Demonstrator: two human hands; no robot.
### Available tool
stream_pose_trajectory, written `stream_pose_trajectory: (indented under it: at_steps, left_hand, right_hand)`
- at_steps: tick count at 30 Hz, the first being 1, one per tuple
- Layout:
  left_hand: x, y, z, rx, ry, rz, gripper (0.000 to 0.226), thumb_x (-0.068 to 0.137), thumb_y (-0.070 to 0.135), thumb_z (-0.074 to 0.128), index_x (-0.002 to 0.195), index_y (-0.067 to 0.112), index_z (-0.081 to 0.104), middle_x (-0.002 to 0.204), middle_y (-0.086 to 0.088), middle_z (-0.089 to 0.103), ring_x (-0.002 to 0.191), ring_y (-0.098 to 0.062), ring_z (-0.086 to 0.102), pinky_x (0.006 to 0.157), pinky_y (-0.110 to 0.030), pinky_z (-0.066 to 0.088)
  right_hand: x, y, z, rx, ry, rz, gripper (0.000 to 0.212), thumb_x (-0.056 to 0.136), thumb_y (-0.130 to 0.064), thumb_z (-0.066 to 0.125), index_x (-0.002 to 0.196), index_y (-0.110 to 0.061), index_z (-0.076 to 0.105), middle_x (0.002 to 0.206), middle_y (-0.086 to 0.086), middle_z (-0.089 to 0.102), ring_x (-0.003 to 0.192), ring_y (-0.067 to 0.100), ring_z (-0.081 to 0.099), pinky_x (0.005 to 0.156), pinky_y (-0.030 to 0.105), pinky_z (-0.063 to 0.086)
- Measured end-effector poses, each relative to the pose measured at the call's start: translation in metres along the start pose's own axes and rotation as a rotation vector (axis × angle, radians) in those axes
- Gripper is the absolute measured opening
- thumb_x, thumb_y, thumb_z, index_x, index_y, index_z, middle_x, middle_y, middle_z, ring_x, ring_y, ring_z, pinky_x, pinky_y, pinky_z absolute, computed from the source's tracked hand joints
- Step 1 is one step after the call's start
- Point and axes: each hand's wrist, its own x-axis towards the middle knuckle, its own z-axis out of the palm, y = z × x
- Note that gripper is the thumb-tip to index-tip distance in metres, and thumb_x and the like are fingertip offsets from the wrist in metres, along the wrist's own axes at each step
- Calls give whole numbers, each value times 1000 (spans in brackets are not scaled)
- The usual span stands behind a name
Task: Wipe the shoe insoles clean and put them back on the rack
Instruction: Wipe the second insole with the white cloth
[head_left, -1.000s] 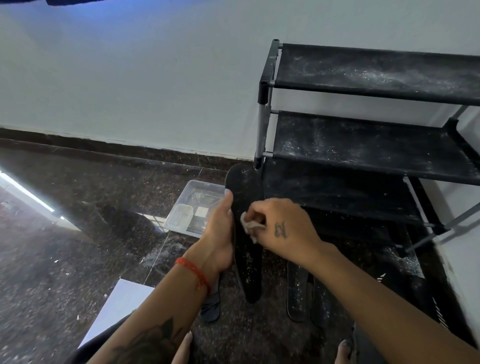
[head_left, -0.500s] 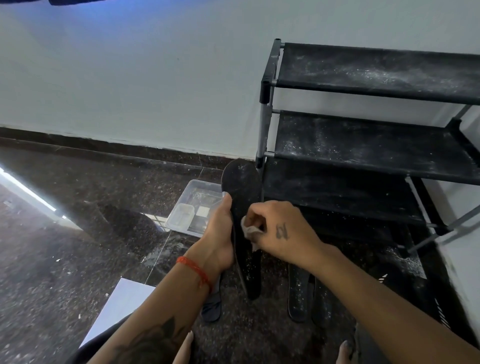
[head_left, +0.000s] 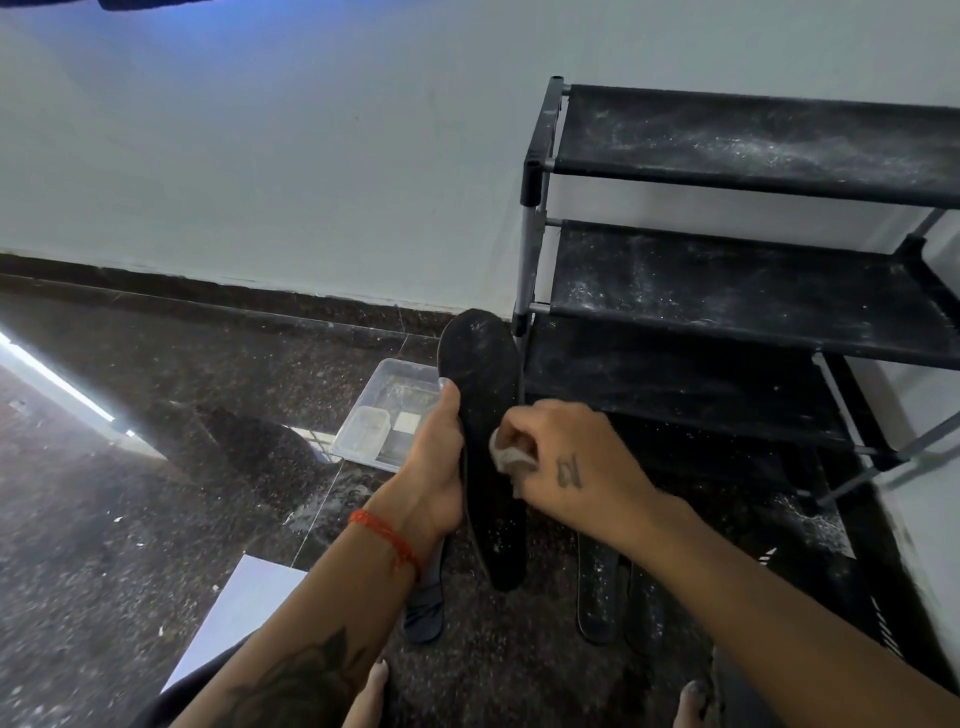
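A black insole (head_left: 483, 384) stands upright in front of me, dusted with white specks. My left hand (head_left: 434, 467) grips its left edge, thumb along the face. My right hand (head_left: 563, 462) pinches a small crumpled grey wipe (head_left: 511, 460) and presses it against the insole's middle. On the floor below lie a grey insole (head_left: 423, 608) under my left wrist and two dark dusty insoles (head_left: 597, 592) under my right forearm. The black three-shelf shoe rack (head_left: 727, 270) stands to the right, its shelves powdered white.
A clear plastic tray (head_left: 387, 415) holding small containers sits on the dark speckled floor behind the insole, near the white wall. A white sheet (head_left: 244, 603) lies at lower left. My toes (head_left: 371, 691) show at the bottom edge.
The insole has risen slightly and tilted a little left. My right hand with the wipe has slid down its face from near the upper part toward the middle.
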Motion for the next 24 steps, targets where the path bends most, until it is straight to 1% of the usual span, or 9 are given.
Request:
stream_pose_trajectory:
  at_steps: [2, 4, 6, 8, 11, 15, 18, 20, 24]
  left_hand:
    - [-2, 0, 2, 35, -49, -10, 69, 97, 58, 23, 94, 5, 66, 79, -12, 71, 63, -20, 70, 53, -27, 57]
    - [-5, 2, 4, 29, -75, -9, 72, 97, 59, 19, 95, 4, 66, 78, -13, 72, 62, -22, 70, 50, -28, 57]
    - [-6, 3, 5, -35, -93, 1, 73, 97, 58, 18, 94, 4, 66, 81, -15, 73, 65, -23, 71, 52, -31, 58]
    - [-5, 4, 4, -76, -83, 6, 72, 97, 59, 19, 102, 4, 65, 91, -16, 71, 73, -25, 72, 61, -32, 60]
    - [-7, 3, 2, -77, -80, -16, 72, 97, 60, 19, 116, 3, 60, 99, -15, 68, 78, -26, 72, 67, -32, 59]
    - [-10, 4, 4, -63, -113, -34, 76, 96, 61, 16, 109, 1, 61, 95, -15, 68, 70, -23, 71, 57, -32, 59]
    - [-14, 4, 6, -67, -155, -42, 74, 96, 62, 18, 105, 3, 62, 86, -18, 71, 70, -28, 71, 54, -40, 58]
    - [-13, 3, 6, -64, -161, -38, 74, 96, 62, 17, 105, 3, 63, 87, -18, 72, 73, -28, 71, 56, -40, 59]
    - [-8, 1, 6, -113, -116, -42, 73, 95, 63, 21, 119, 3, 57, 97, -15, 68, 78, -32, 71, 68, -40, 57]
  right_hand:
    - [2, 7, -5, -46, 107, 47, 14, 76, -13, 66, 88, -19, 66, 86, -4, 61, 76, 11, 58, 69, 24, 48]
    - [1, 8, -12, 183, 149, 99, 13, 75, -14, 71, 86, -20, 68, 79, -8, 64, 67, 2, 57, 61, 10, 43]
    - [-4, 1, -17, 519, 11, 116, 15, 73, -14, 76, 85, -18, 69, 76, -5, 67, 61, 0, 59, 51, 9, 43]
    - [-13, -10, -15, 633, -159, 68, 16, 74, -12, 76, 89, -14, 69, 77, -2, 69, 59, 0, 59, 50, 11, 43]
    - [-21, -14, -2, 378, -78, -45, 12, 77, -16, 72, 89, -19, 70, 80, -7, 69, 64, 3, 60, 65, 16, 46]
    - [-21, -4, -5, -104, 151, -16, 15, 85, -18, 60, 96, -21, 70, 92, -3, 63, 81, 15, 60, 72, 30, 49]
    - [-23, 0, -23, -49, 299, 69, 19, 83, -14, 63, 100, -20, 70, 91, -2, 64, 75, 10, 58, 72, 23, 49]
    - [-28, -6, -31, 75, 348, 81, 20, 79, -14, 67, 97, -22, 72, 86, -8, 64, 67, 1, 56, 64, 7, 42]
    - [-40, -29, -7, 274, 117, 6, 16, 77, -18, 69, 90, -25, 72, 74, -15, 63, 65, 1, 59, 60, 7, 42]
